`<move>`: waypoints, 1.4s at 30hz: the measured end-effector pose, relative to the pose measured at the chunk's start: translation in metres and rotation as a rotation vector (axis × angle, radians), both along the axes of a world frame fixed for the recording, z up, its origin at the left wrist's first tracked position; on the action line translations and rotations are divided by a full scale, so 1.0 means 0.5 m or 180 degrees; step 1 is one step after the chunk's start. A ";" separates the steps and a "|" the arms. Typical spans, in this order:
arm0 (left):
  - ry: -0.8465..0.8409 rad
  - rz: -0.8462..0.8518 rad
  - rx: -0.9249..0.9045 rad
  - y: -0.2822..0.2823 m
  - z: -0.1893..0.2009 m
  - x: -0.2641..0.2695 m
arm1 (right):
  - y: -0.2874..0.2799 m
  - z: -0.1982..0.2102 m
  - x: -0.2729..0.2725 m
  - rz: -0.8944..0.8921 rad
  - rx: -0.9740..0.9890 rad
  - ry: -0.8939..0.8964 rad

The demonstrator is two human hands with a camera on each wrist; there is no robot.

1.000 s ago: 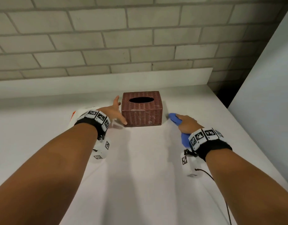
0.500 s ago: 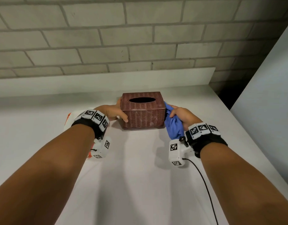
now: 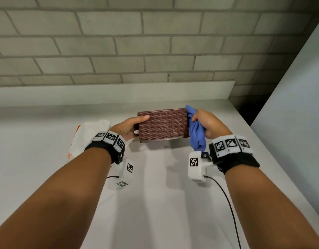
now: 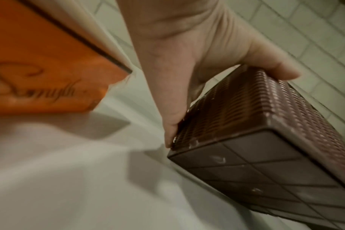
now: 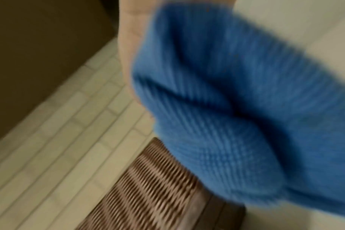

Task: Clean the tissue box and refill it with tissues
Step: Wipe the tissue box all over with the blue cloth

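A: Background first. Pale brick wall across the top of the frame, white counter (image 3: 155, 203) below it, grey panel at the right edge.

B: Task object?

A: Brown woven tissue box (image 3: 163, 124), centre of the head view, tipped up so a woven side faces the camera. Looks lifted off the counter, shadow beneath it. Opening not visible from here.

B: Hands?

A: Left hand (image 3: 130, 127) grips the box's left end, thumb on the woven face, fingers curled behind it. The left wrist view shows that grip and the box's dark gridded base. Right hand (image 3: 207, 124) is bunched around a blue cloth (image 3: 196, 133), pressing it against the box's right end. Right wrist view is blurred, mostly cloth.

B: Refill?

A: White and orange tissue pack (image 3: 86, 135), left of centre, lying on the counter behind the left wrist. Untouched, I'd say.

B: Risks?

A: Judgement only: the box is pinched at one end, so a hard wipe could twist it out of the left grip. Loose cloth may snag on the weave. Pale flecks on the box could be missed.
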State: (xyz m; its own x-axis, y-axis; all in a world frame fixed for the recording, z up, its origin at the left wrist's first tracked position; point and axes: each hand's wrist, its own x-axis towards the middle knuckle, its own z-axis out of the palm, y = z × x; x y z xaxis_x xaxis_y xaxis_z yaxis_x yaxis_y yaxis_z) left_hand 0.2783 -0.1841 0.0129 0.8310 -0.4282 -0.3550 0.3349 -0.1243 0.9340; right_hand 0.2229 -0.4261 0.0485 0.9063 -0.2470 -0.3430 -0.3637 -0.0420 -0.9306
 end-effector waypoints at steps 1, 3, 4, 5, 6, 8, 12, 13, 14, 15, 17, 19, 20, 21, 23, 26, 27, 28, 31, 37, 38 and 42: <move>0.0039 0.0111 -0.0079 -0.002 -0.005 -0.003 | 0.021 0.015 -0.006 -0.0194 -0.0400 -0.0298; 0.0055 0.0204 -0.0189 -0.007 -0.011 -0.008 | 0.063 0.035 -0.020 -0.0511 -0.1139 -0.0895; 0.0063 0.0227 -0.0218 -0.010 -0.011 -0.014 | 0.088 0.048 -0.029 -0.0505 -0.1424 -0.1147; 0.0068 0.0269 -0.0266 -0.015 -0.010 -0.019 | 0.111 0.053 -0.032 -0.0411 -0.1713 -0.1337; 0.0071 0.0320 -0.0310 -0.018 -0.009 -0.023 | 0.132 0.056 -0.035 -0.0229 -0.1991 -0.1400; 0.0052 0.0459 -0.0455 -0.022 -0.012 -0.030 | 0.168 0.046 -0.039 0.0270 -0.2499 -0.1161; -0.0049 0.0633 -0.0651 -0.030 -0.012 -0.042 | 0.204 -0.002 -0.043 0.0798 -0.3950 -0.1046; -0.0050 0.0642 -0.0678 -0.032 -0.012 -0.045 | 0.205 -0.011 -0.042 0.0810 -0.4137 -0.1104; -0.0042 0.0680 -0.0675 -0.032 -0.012 -0.047 | 0.203 -0.017 -0.040 0.0812 -0.4269 -0.1194; -0.0048 0.0715 -0.0668 -0.032 -0.012 -0.049 | 0.200 -0.020 -0.037 0.0820 -0.4343 -0.1314; -0.0018 0.0798 -0.0614 -0.031 -0.014 -0.048 | 0.191 -0.024 -0.034 0.0806 -0.4414 -0.1503; -0.0004 0.0856 -0.0552 -0.029 -0.015 -0.045 | 0.176 -0.029 -0.030 0.0621 -0.4383 -0.1478; -0.0030 0.0851 -0.0545 -0.030 -0.014 -0.047 | 0.168 -0.031 -0.030 0.0510 -0.4315 -0.1367; -0.0039 0.0840 -0.0551 -0.031 -0.013 -0.047 | 0.161 -0.035 -0.029 0.0413 -0.4229 -0.1243; -0.0039 0.0806 -0.0592 -0.034 -0.010 -0.048 | 0.159 -0.038 -0.030 0.0253 -0.4112 -0.1154; -0.0013 0.0736 -0.0701 -0.035 -0.003 -0.050 | 0.189 -0.039 -0.031 0.0296 -0.4123 -0.1279; -0.0004 0.0727 -0.0722 -0.035 -0.002 -0.050 | 0.202 -0.040 -0.029 0.0384 -0.4151 -0.1279; 0.0000 0.0739 -0.0720 -0.035 -0.002 -0.052 | 0.212 -0.040 -0.028 0.0457 -0.4187 -0.1274; 0.0040 0.0868 -0.0767 -0.034 -0.007 -0.055 | 0.210 -0.035 -0.021 0.0588 -0.4303 -0.1318; 0.0016 0.0951 -0.0784 -0.038 -0.006 -0.053 | 0.171 -0.031 -0.017 0.0015 -0.4014 -0.0909; 0.0020 0.0931 -0.0789 -0.039 -0.004 -0.054 | 0.178 -0.030 -0.018 -0.0024 -0.3951 -0.0863; 0.0130 0.0896 -0.0800 -0.041 -0.001 -0.050 | 0.234 -0.030 -0.020 0.0351 -0.3975 -0.1077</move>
State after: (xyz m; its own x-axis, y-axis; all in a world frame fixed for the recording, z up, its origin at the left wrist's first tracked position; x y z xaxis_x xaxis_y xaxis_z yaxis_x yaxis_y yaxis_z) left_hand 0.2530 -0.2048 0.0123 0.9159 -0.2630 -0.3033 0.3611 0.2092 0.9088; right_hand 0.2130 -0.3090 0.0337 0.9381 -0.1506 0.3120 -0.0588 -0.9567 -0.2852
